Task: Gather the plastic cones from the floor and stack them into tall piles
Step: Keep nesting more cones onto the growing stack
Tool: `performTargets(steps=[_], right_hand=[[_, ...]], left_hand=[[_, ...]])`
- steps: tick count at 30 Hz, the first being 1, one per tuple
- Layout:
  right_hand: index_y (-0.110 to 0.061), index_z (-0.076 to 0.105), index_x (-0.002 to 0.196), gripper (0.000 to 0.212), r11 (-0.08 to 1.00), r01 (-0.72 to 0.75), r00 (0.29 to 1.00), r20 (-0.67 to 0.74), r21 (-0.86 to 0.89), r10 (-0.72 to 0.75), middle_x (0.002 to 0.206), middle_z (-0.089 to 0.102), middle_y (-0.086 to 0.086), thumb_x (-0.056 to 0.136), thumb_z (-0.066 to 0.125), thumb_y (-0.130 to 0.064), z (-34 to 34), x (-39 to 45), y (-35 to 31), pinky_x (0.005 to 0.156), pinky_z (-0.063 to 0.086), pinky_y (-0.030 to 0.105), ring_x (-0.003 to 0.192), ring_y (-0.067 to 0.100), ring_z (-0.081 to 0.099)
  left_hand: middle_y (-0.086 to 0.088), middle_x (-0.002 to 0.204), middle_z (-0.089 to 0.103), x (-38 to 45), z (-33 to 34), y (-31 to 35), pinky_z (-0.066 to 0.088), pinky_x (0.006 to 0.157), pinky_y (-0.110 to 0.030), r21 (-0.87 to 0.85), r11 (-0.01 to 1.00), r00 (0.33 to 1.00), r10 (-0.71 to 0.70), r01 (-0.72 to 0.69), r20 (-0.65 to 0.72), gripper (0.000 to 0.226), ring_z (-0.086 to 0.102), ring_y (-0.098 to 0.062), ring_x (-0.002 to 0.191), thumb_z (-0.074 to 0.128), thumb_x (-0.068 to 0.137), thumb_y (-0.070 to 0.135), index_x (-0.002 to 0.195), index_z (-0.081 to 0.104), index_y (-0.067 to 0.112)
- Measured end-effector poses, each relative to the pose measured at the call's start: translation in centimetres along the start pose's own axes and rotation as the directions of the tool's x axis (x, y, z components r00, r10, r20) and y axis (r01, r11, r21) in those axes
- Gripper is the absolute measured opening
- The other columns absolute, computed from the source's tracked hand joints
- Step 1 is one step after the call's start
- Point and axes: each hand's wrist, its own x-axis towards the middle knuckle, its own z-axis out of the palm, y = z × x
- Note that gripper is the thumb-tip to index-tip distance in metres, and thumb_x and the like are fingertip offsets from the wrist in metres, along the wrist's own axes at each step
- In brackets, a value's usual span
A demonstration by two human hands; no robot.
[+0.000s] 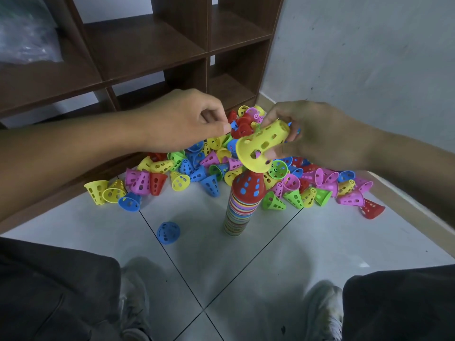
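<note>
A tall stack of nested cones [240,207] stands on the tiled floor, topped by a red cone [248,184]. My right hand [317,135] holds a yellow cone [261,146] by its narrow end, tilted just above the stack's top. My left hand [187,120] hovers to the left of that cone with fingers curled and thumb against fingertips; a small blue bit shows at its tips, and I cannot tell if it holds it. A pile of loose cones [211,166] in several colours lies behind the stack.
A single blue cone [168,232] lies apart on the tiles at front left. A dark wooden shelf unit [147,52] stands behind the pile, a grey wall [369,57] to the right. My knees and shoes [322,313] fill the foreground.
</note>
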Motion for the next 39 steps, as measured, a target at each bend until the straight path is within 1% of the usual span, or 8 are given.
performTargets(steps=[4, 8, 12, 25, 29, 33, 36, 39], right_hand=[[-0.034, 0.061, 0.119, 0.047, 0.996, 0.004, 0.997, 0.073, -0.092, 0.003, 0.108, 0.061, -0.011, 0.079, 0.082, -0.044, 1.1, 0.3, 0.6, 0.071, 0.043, 0.021, 0.088, 0.001, 0.054], [-0.031, 0.057, 0.126, 0.051, 0.985, 0.011, 0.992, 0.129, -0.170, 0.012, 0.116, 0.057, -0.002, 0.082, 0.080, -0.042, 3.7, 0.9, 1.3, 0.077, 0.043, 0.030, 0.098, 0.017, 0.053], [-0.029, 0.054, 0.132, 0.054, 0.978, 0.000, 0.984, 0.172, -0.208, 0.036, 0.112, 0.051, -0.001, 0.085, 0.077, -0.044, 6.0, 1.2, 1.5, 0.084, 0.050, 0.036, 0.104, 0.021, 0.053], [-0.024, 0.050, 0.136, 0.064, 0.977, -0.058, 0.975, 0.200, -0.206, 0.100, 0.111, 0.053, -0.002, 0.085, 0.073, -0.054, 6.7, 1.3, 1.4, 0.088, 0.054, 0.042, 0.103, 0.022, 0.057], [-0.024, 0.051, 0.132, 0.056, 0.984, -0.155, 0.967, 0.190, -0.086, 0.169, 0.112, 0.066, 0.001, 0.089, 0.068, -0.055, 5.3, 0.4, 2.1, 0.088, 0.052, 0.037, 0.103, 0.022, 0.062], [-0.025, 0.056, 0.119, 0.038, 0.968, -0.217, 0.961, 0.149, -0.126, 0.234, 0.118, 0.066, 0.000, 0.093, 0.065, -0.050, 3.9, -1.6, 4.3, 0.085, 0.047, 0.033, 0.102, 0.020, 0.060], [-0.024, 0.054, 0.132, 0.050, 0.947, -0.268, 0.949, 0.120, -0.178, 0.291, 0.114, 0.063, -0.001, 0.091, 0.067, -0.051, 3.0, -3.2, 7.1, 0.094, 0.050, 0.037, 0.105, 0.023, 0.059], [-0.027, 0.056, 0.130, 0.050, 0.915, -0.329, 0.928, 0.101, -0.233, 0.360, 0.116, 0.061, -0.001, 0.089, 0.066, -0.054, 2.8, -4.2, 11.2, 0.095, 0.050, 0.038, 0.110, 0.024, 0.058]], left_hand=[[0.015, 0.100, 0.071, 0.1, 0.2, -0.1, 0.056, 0.086, -0.026, 0.009, 1.000, 1.000, 0.003, -0.003, 0.009, 0.019, 0.066, 0.004, 0.093, 0.059, 0.096, 0.044, 0.103, 0.071, 0.031], [0.014, 0.099, 0.071, 0.1, 0.3, 0.0, 0.057, 0.087, -0.031, 0.025, 1.000, 1.000, 0.001, -0.001, 0.010, 0.018, 0.066, 0.002, 0.093, 0.060, 0.096, 0.044, 0.102, 0.071, 0.031], [0.014, 0.098, 0.072, 0.0, 0.3, -0.1, 0.058, 0.087, -0.032, 0.036, 0.999, 1.000, 0.009, -0.009, 0.014, 0.018, 0.067, 0.002, 0.092, 0.060, 0.097, 0.044, 0.102, 0.071, 0.031], [0.015, 0.096, 0.071, -0.9, 0.0, 1.5, 0.054, 0.078, -0.019, 0.085, 0.996, 0.999, 0.039, -0.039, 0.003, 0.016, 0.064, 0.006, 0.091, 0.060, 0.096, 0.044, 0.100, 0.071, 0.032], [0.015, 0.091, 0.072, -0.9, 0.6, 2.9, 0.058, 0.080, -0.026, 0.069, 0.995, 0.997, 0.070, -0.068, -0.024, 0.013, 0.065, 0.007, 0.088, 0.063, 0.096, 0.041, 0.097, 0.072, 0.031], [0.013, 0.088, 0.072, -0.3, 2.1, 5.1, 0.057, 0.078, -0.030, 0.039, 0.995, 0.994, 0.097, -0.096, -0.047, 0.012, 0.067, 0.000, 0.083, 0.065, 0.095, 0.037, 0.095, 0.072, 0.028], [0.011, 0.085, 0.071, 0.4, 4.2, 6.8, 0.053, 0.071, -0.024, 0.040, 0.990, 0.989, 0.140, -0.138, -0.053, 0.008, 0.067, -0.005, 0.078, 0.067, 0.093, 0.031, 0.093, 0.072, 0.025], [0.011, 0.088, 0.071, 2.0, 7.2, 8.2, 0.046, 0.071, -0.014, 0.069, 0.980, 0.981, 0.188, -0.184, -0.045, 0.008, 0.065, -0.003, 0.084, 0.066, 0.093, 0.029, 0.093, 0.071, 0.022]])
